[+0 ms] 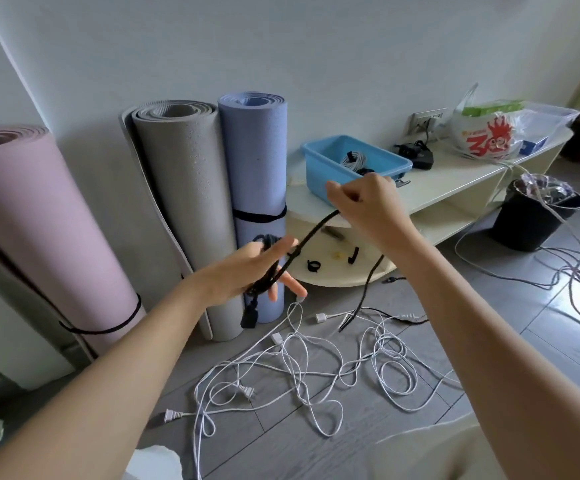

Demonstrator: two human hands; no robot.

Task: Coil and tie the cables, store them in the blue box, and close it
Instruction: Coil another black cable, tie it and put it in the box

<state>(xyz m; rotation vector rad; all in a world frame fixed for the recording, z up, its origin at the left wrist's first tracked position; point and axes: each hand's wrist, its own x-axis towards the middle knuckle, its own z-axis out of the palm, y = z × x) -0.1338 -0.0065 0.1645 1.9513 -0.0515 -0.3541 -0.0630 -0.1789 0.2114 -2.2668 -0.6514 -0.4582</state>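
The left hand (247, 271) holds the gathered loops of the thick black rubber-sheathed power cable (311, 237), thumb side pinning them, fingers extended; its plug hangs below. The right hand (364, 206), raised in front of the open blue plastic box (319, 168) on the cream shelf (454, 178), pinches the cable's free run. Judged moderately stiff and springy: loops will tend to unwind, so grip across the whole bundle. The tangled thin white cords (316, 368) on the grey floor appear light and limp.

Colours among the cables
Black power cable (311, 233), white tangled cords (316, 358), light-blue plastic box (319, 168), pink rolled mat (39, 220), grey wood-grain floor (489, 323).
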